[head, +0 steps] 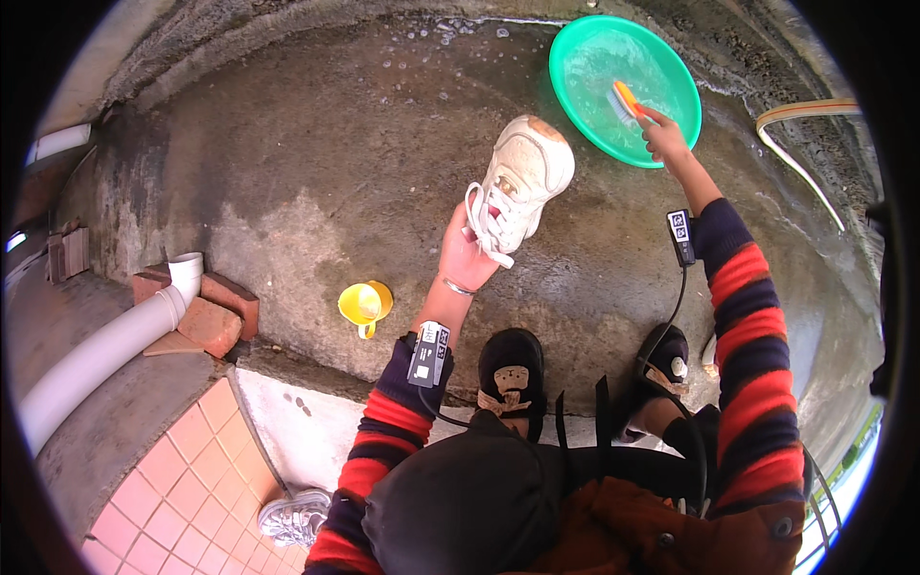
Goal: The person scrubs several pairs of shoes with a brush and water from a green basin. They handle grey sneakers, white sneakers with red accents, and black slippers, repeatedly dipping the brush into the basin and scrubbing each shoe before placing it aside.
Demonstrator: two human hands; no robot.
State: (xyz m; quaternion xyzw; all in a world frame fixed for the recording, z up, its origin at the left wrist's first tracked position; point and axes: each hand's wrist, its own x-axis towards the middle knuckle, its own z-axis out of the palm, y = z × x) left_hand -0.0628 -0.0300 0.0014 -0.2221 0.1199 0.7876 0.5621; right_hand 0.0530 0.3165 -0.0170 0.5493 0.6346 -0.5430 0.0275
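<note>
My left hand (471, 251) grips a white lace-up sneaker (528, 169) from its heel end, with its toe towards the top of the view; the fingers are mostly hidden inside or behind the shoe. White laces hang loosely over it. To the right, my right hand (663, 136) is closed on the handle of an orange scrubbing brush (627, 99) with pale bristles. That brush is above a round green plastic basin (697, 118) holding cloudy water. A yellow plastic cup (347, 305) with a handle stands on the wet concrete, left of my left forearm.
A white PVC pipe (108, 359) and red bricks (210, 323) lie at the left. A pale hose (798, 162) curves at the right. Below left, a grey sneaker (293, 519) rests beside pink tiles (162, 478). My feet, in black shoes (512, 359), are near a concrete edge.
</note>
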